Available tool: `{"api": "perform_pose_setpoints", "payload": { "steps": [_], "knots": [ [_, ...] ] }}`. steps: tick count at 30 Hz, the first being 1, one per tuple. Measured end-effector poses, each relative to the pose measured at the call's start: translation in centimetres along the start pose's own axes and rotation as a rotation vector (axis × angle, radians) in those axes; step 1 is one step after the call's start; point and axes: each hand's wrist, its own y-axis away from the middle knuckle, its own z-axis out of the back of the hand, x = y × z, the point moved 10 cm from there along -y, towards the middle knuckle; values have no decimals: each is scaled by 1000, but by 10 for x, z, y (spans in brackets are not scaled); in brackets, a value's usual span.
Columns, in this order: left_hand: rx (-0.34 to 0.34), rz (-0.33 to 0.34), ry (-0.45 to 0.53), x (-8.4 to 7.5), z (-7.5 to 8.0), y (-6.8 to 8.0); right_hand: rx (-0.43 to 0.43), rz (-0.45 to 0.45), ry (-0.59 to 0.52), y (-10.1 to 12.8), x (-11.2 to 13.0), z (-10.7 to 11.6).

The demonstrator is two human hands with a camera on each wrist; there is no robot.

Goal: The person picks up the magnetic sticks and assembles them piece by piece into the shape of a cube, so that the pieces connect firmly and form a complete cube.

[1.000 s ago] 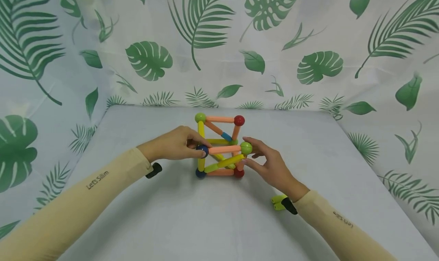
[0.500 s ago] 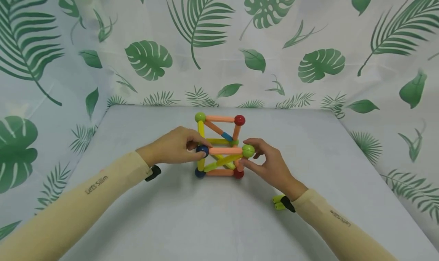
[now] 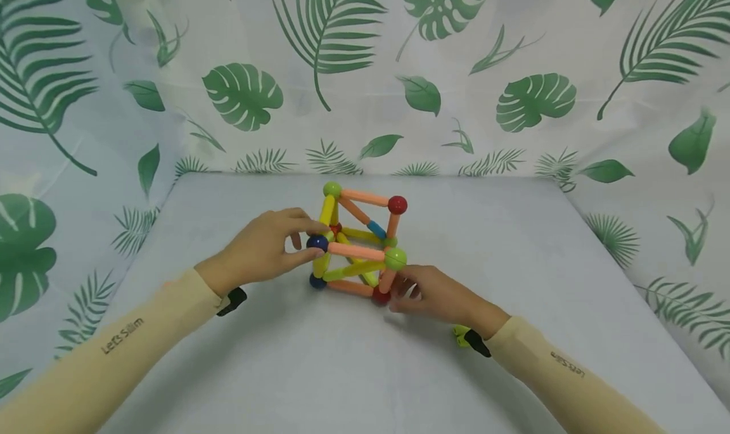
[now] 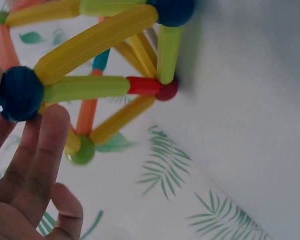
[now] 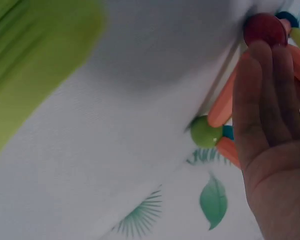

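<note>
A frame of magnetic building sticks and balls [image 3: 359,250] stands on the table. My left hand [image 3: 262,244] pinches the dark blue ball [image 3: 317,243] at its upper front left corner; the left wrist view shows fingertips against this ball [image 4: 20,93]. My right hand [image 3: 439,294] is low at the front right corner, finger and thumb at the lower red ball [image 3: 381,294]. In the right wrist view its fingertips touch that red ball [image 5: 265,29]; the thumb is hidden there. Above the right hand, a light green ball [image 3: 395,258] joins an orange stick [image 3: 356,251].
Loose light green sticks [image 3: 461,336] lie on the table under my right wrist, partly covered by it; one looms close in the right wrist view [image 5: 35,65]. A leaf-printed cloth [image 3: 365,73] hangs behind and at both sides of the white table [image 3: 319,370].
My right hand has left the upper light green ball and dropped to the lower red one. The front of the frame has swung left, and my left hand has moved left with the blue ball.
</note>
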Motion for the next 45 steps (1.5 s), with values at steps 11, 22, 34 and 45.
{"api": "perform_pose_setpoints", "payload": {
  "steps": [11,22,34,45],
  "knots": [
    [41,396,457,80,8,-3,-205,-225,141,-26,-36,57],
    [72,426,494,99,5,-33,-332,-109,6,-49,-38,57],
    [92,373,254,86,6,-66,-371,-116,104,-22,-19,46],
    [222,160,93,11,-5,-30,-397,-105,107,-17,-11,42]
  ]
}}
